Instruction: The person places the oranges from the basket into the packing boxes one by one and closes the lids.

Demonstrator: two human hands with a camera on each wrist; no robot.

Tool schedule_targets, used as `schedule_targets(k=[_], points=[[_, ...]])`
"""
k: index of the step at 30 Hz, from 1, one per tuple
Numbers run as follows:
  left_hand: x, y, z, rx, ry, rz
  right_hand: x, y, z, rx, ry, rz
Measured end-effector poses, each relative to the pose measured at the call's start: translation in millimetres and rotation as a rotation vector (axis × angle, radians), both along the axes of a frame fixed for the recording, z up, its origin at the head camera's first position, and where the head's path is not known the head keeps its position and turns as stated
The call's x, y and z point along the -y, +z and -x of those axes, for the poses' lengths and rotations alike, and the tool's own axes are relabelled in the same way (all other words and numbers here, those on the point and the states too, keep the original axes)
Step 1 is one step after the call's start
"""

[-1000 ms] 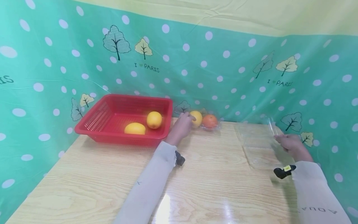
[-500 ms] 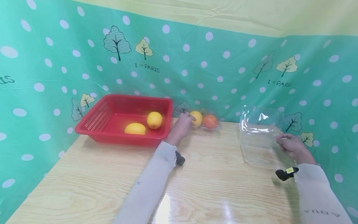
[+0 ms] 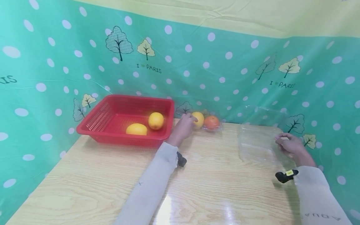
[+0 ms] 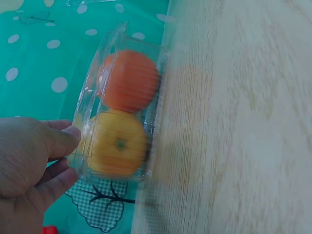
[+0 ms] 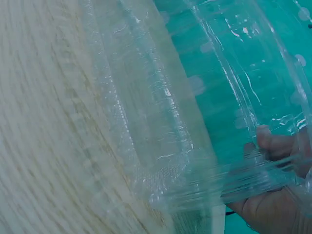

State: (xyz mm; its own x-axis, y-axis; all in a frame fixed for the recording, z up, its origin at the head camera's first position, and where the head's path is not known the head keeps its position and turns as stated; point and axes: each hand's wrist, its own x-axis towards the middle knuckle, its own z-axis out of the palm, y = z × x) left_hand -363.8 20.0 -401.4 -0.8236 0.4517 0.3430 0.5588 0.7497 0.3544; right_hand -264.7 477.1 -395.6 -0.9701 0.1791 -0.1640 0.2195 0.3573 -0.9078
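My left hand (image 3: 184, 126) pinches the near side of a clear plastic clamshell box (image 4: 85, 105) at the back of the table. Inside it sit a round yellow fruit (image 4: 119, 144) with a small green spot and an orange fruit (image 4: 129, 80), side by side. At the right, my right hand (image 3: 291, 146) pinches the edge of a second clear plastic clamshell container (image 3: 257, 137), whose lid is raised toward the curtain. No fruit shows in this container. In the right wrist view my thumb (image 5: 263, 136) lies at the lid's edge, and the other fingers show partly through the plastic.
A red plastic basket (image 3: 123, 140) stands at the back left, with an oval yellow fruit (image 3: 136, 129) and a rounder yellow fruit (image 3: 156, 121) in it. A green dotted curtain (image 3: 180, 62) hangs directly behind the wooden table (image 3: 213, 187).
The right container's lid, seen nearly edge-on by my right hand a second ago, now stands spread wide against the curtain. My right hand has shifted only slightly; the left keeps its hold.
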Motion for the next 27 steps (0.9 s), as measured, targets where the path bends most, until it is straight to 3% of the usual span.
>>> schedule_targets(k=[9,21,27], points=[[1,0.9,-1.4,-0.007,-0.006,0.0,11,-3.7,-1.6,0.009,-0.046,0.074],[-1,1.8,-2.7,0.007,0.009,0.001,25,2.0,-0.8,0.001,-0.021,-0.009],[-1,1.4,-2.5,0.003,0.002,0.003,37,12.0,-1.3,-0.022,-0.018,0.087]])
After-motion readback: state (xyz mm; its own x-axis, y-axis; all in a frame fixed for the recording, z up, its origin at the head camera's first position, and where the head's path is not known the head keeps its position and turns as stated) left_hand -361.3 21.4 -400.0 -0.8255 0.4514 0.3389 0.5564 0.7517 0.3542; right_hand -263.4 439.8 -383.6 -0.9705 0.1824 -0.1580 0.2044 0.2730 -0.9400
